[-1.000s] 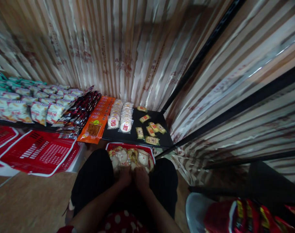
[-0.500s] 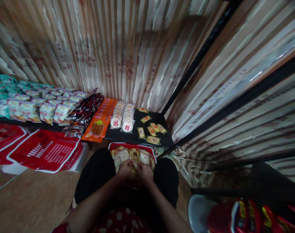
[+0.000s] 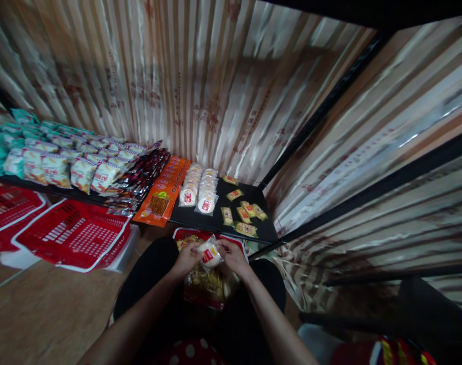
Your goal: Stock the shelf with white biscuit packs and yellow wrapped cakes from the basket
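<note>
Between my hands is a round white packaged cracker [image 3: 209, 254] in a clear wrapper with a red label. My left hand [image 3: 189, 257] pinches its left side, and my right hand [image 3: 233, 256] grips the wrapper at its right edge. Beneath them, between my knees, stands a red basket [image 3: 177, 233] holding several yellow-wrapped packets [image 3: 204, 286]. On the black shelf [image 3: 189, 217] just beyond, two rows of the same white packaged crackers [image 3: 207, 202] are lined up. Several small yellow packets [image 3: 246, 229] lie scattered to their right.
Left of the crackers lie an orange snack bag [image 3: 157, 203], dark foil packets [image 3: 140, 177] and rows of white and green snack bags [image 3: 84, 172]. Red baskets [image 3: 75, 235] stand below at left. A black metal post [image 3: 310, 129] rises at right before the striped curtain [image 3: 216, 76].
My hands have come up out of the basket and now hold a white packaged cracker above it. The view has shifted slightly, so the shelf sits a little further right.
</note>
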`<state>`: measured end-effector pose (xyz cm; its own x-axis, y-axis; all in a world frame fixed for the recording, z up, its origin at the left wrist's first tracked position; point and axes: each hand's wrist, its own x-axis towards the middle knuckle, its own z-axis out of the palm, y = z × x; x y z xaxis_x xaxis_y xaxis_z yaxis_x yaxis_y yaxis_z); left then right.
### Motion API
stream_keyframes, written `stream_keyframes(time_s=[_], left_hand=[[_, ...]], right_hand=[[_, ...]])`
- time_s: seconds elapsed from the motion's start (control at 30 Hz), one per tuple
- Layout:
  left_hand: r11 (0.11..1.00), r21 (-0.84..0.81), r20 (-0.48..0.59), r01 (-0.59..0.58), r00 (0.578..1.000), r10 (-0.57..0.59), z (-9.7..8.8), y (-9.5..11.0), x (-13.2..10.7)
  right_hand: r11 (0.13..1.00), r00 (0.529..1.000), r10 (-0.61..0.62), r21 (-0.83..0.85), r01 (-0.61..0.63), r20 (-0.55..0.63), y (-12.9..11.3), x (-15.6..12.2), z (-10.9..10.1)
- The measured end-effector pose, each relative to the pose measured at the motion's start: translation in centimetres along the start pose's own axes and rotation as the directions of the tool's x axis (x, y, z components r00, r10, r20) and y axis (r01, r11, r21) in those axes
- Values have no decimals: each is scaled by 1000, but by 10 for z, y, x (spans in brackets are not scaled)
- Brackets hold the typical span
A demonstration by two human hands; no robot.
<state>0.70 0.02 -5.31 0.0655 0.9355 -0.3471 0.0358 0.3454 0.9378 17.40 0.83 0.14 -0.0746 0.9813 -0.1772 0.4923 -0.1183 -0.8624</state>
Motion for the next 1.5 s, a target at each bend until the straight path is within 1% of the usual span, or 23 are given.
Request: stream_keyframes(time_s=[0.03, 0.1, 0.13, 0.2, 0.27, 0.33, 0.37, 0.4, 0.47, 0.5, 0.53, 0.57, 0.67, 0.73, 0.83, 0.9, 1.03, 1.13, 1.23, 1.33, 1.4, 1.43, 1.5], left_hand=[[999, -38, -18, -5, 1000, 5, -4, 2, -1], [989, -143, -78, -34, 997, 23, -11, 6, 0], [981, -189, -115, -54, 993, 32, -15, 8, 0], [971, -226, -188, -85, 981, 42, -21, 13, 4], [975, -199, -228, -97, 972, 50, -26, 17, 8], [987, -93, -283, -129, 954, 98, -31, 22, 12], [987, -7, -327, -160, 933, 149, -33, 25, 14], [976, 95, -374, -195, 902, 217, -35, 28, 16], [918, 316, -444, -241, 817, 367, -37, 34, 18], [876, 413, -445, -249, 784, 432, -39, 37, 20], [834, 493, -428, -248, 765, 481, -39, 40, 22], [795, 556, -401, -241, 760, 511, -40, 43, 25], [727, 652, -333, -215, 780, 530, -40, 49, 39], [718, 664, -316, -210, 792, 523, -39, 51, 50], [726, 659, -321, -199, 798, 510, -38, 53, 66], [737, 652, -346, -178, 795, 498, -37, 56, 74], [750, 644, -398, -152, 771, 498, -35, 61, 86], [751, 644, -416, -148, 756, 505, -34, 64, 95], [745, 649, -412, -154, 752, 514, -34, 65, 101], [744, 652, -408, -145, 760, 506, -35, 67, 104], [745, 656, -408, -120, 775, 484, -35, 67, 106], [745, 659, -407, -107, 782, 472, -35, 67, 106], [738, 668, -402, -93, 790, 463, -34, 67, 108]], right_hand=[[993, 999, 21, 115, -24, 29, -6, 1, 3], [939, 995, 60, 334, -84, 80, -17, 3, 12], [910, 994, 69, 403, -97, 84, -21, 4, 17], [891, 996, 59, 446, -81, 62, -26, 8, 29], [906, 1000, 24, 422, -25, 8, -28, 15, 39], [923, 998, 0, 384, 26, -69, -29, 26, 47], [934, 995, -7, 355, 42, -100, -30, 33, 49], [947, 992, -16, 317, 54, -122, -32, 41, 51], [977, 990, -47, 200, 73, -131, -38, 56, 51], [988, 990, -67, 131, 83, -123, -41, 64, 51], [994, 990, -89, 59, 95, -109, -46, 71, 50], [994, 990, -106, -13, 106, -95, -50, 79, 50], [975, 991, -122, -194, 108, -62, -62, 100, 51], [965, 991, -123, -241, 106, -58, -67, 112, 54], [966, 989, -131, -232, 112, -68, -71, 129, 59], [971, 988, -135, -209, 117, -75, -72, 137, 61], [976, 985, -150, -174, 134, -87, -74, 146, 61], [965, 970, -217, -177, 195, -112, -73, 145, 63], [930, 931, -323, -237, 280, -169, -69, 142, 65], [842, 856, -465, -413, 347, -228, -59, 138, 65], [777, 797, -541, -521, 353, -267, -49, 137, 61], [758, 772, -562, -558, 338, -296, -43, 137, 59], [753, 730, -570, -594, 281, -377, -30, 137, 54]])
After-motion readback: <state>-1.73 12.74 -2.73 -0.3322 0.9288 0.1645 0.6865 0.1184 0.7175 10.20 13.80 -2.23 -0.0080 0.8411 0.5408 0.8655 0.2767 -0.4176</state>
